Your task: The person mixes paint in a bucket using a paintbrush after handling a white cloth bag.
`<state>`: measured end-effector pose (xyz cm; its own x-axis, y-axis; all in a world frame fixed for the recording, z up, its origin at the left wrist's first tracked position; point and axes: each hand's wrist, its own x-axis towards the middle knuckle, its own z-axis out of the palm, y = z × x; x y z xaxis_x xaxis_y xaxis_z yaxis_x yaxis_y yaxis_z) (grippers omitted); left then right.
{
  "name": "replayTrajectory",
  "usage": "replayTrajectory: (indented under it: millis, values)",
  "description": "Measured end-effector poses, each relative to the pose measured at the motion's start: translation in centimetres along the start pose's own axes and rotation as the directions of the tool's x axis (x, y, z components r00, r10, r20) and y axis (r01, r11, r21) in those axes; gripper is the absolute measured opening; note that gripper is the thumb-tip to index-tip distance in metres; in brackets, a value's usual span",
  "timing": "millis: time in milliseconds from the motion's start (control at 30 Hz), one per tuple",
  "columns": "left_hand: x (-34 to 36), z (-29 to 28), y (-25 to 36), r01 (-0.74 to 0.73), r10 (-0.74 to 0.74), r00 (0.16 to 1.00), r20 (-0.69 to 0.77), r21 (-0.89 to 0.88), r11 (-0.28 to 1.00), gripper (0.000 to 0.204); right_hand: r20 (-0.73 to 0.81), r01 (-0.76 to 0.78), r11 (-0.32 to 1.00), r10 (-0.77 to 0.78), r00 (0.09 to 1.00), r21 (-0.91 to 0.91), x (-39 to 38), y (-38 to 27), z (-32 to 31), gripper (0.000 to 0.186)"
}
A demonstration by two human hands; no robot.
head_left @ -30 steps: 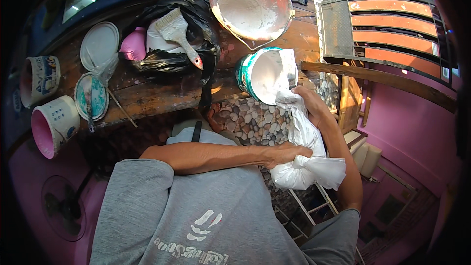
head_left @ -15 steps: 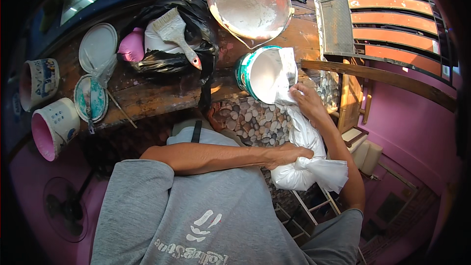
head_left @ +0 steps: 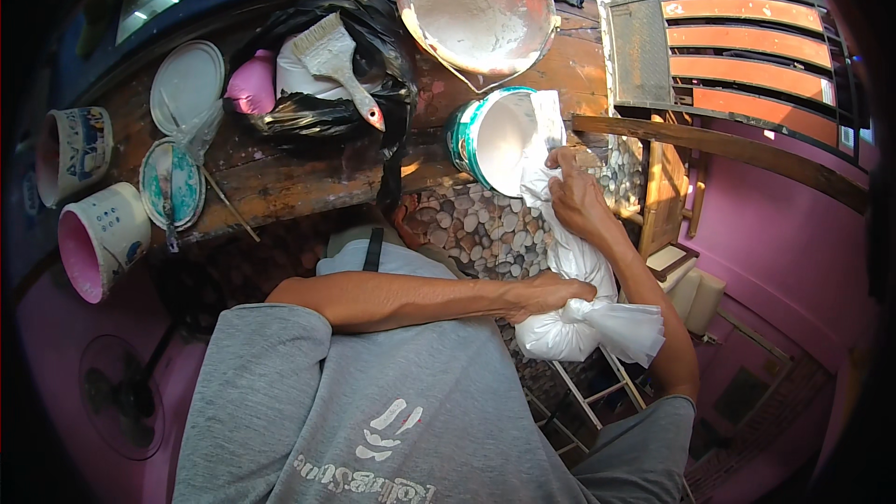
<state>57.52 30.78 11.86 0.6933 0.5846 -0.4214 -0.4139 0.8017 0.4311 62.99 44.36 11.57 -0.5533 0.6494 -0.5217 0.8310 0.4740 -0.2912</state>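
Observation:
A long white plastic bag (head_left: 583, 257) slopes from a teal-and-white bucket (head_left: 495, 143) at the table edge down toward my body. Its upper end lies over the bucket's right rim and into the opening. With fingers curled, my right hand (head_left: 581, 201) grips the bag just outside that rim. My left hand (head_left: 549, 297) is closed round the gathered lower part, below which the bag bulges and ends in a loose tail. What the bag contains is hidden. The inside of the bucket looks whitish.
Beyond the bucket stands a larger pail (head_left: 476, 9) with white residue and a wire handle. A wide paintbrush (head_left: 336, 65) rests on a black plastic bag (head_left: 373, 14). Lids (head_left: 187, 84) and two tubs (head_left: 105, 243) are at left. A wooden rail (head_left: 728, 142) runs along the right.
My right hand has shifted slightly on the bag near the bucket rim, its fingers now more curled. The left hand keeps its hold in the same place.

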Motion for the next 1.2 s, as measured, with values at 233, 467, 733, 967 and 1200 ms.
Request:
replayTrajectory:
  millis: [233,467,733,967,1200]
  values:
    - [-0.1,-0.2,0.0,0.002,-0.002,1.0,-0.003,0.015,1.0,0.063,-0.046,0.105,0.977,-0.098,0.994,0.185,0.6,1.0,-0.2,0.02]
    - [0.3,-0.3,0.1,-0.016,0.015,1.0,0.012,0.022,1.0,0.068,-0.019,-0.076,0.992,0.074,0.997,-0.1,0.6,-1.5,-1.1,0.054]
    - [-1.4,-0.1,1.4,-0.013,0.015,1.0,-0.026,0.076,0.997,0.072,-0.142,0.141,0.99,-0.141,0.98,-0.012,0.8,1.9,0.1,0.035]
    - [-0.9,0.0,1.1,-0.004,0.007,0.999,-0.039,0.072,0.997,0.073,-0.063,0.092,0.961,-0.078,0.995,0.262,1.0,2.9,-0.1,0.017]
    - [0.4,-0.5,-0.1,0.032,-0.025,0.998,-0.063,0.111,0.993,0.068,-0.23,0.21,0.94,-0.149,0.962,0.269,0.5,1.4,0.8,0.027]
